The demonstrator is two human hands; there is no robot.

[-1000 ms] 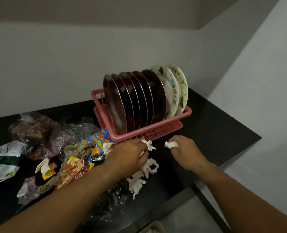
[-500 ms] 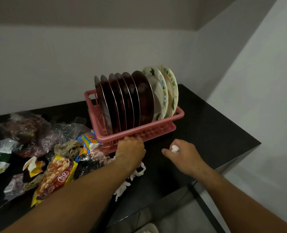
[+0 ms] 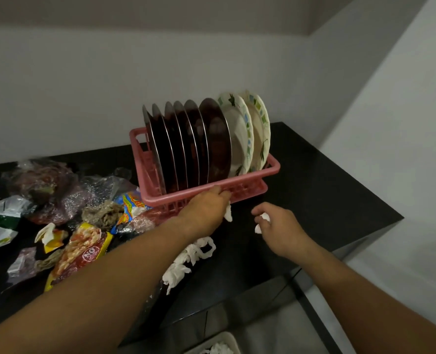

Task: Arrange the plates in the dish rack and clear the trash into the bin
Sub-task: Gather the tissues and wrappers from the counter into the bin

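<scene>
A pink dish rack (image 3: pixel 272 167) stands on the black counter (image 3: pixel 327 190), holding several steel plates (image 3: pixel 214 139) and two patterned white plates (image 3: pixel 240 129) upright. My left hand (image 3: pixel 204 209) is at the rack's front rim, fingers curled, with a piece of white tissue (image 3: pixel 227 214) showing under it. My right hand (image 3: pixel 279 227) pinches a small crumpled white tissue (image 3: pixel 264 217) just right of it. More crumpled tissue (image 3: pixel 194 254) lies on the counter under my left forearm.
Wrappers and plastic bags (image 3: pixel 84 249) are heaped on the counter's left half. A white bin (image 3: pixel 217 347) with tissue inside sits on the floor below the counter's front edge. Walls close in behind and to the right.
My left hand moved up from the tissue pile to the rack's front rim. My right hand lifted slightly off the counter with its tissue wad. The camera shifted, showing the bin below.
</scene>
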